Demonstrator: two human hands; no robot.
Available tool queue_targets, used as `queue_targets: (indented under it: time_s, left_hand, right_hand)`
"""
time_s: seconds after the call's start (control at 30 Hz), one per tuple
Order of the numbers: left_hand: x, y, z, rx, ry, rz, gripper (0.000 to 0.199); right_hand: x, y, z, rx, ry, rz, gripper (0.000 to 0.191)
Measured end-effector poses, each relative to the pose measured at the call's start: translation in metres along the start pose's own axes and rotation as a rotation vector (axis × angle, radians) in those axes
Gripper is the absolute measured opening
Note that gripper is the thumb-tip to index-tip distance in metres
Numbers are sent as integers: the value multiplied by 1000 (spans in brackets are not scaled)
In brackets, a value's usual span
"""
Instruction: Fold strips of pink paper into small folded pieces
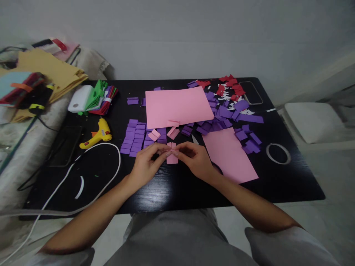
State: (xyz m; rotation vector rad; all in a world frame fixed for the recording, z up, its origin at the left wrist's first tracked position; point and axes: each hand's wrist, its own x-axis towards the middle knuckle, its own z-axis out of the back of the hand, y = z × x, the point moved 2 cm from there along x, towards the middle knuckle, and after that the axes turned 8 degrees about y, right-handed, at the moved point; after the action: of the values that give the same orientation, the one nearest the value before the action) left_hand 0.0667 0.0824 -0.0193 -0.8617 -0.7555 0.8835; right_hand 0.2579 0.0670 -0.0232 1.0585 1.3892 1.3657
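Note:
Between my two hands is a small strip of pink paper (172, 159), pinched at its middle from both sides and creased across. The fingers of my left hand (148, 160) close on its left edge, while my right hand (194, 158) grips the right edge. Just beyond lie folded pink pieces (154, 135) and rows of folded purple paper pieces (133, 138). A pink sheet (177, 107) lies behind them. Scissors (195, 139) are partly hidden under my right hand, beside a second pink sheet (230, 155).
A yellow glue gun (100, 135) and a looped white cable (119, 159) are at the left. Bundled coloured papers (101, 98) stand behind. Loose purple pieces (251, 142), red scraps (231, 87) and a tape ring (278, 153) lie at the right of the black table (194, 199).

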Motion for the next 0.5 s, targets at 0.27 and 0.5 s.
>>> queue_targets:
  time_s: [0.27, 0.5]
  left_hand:
    - [0, 2, 0, 8, 22, -6, 16]
    - [-1, -1, 1, 28, 14, 5, 14]
  right_hand:
    - [0, -5, 0, -18, 19, -15, 21]
    - [-1, -4, 1, -136, -9, 24, 19]
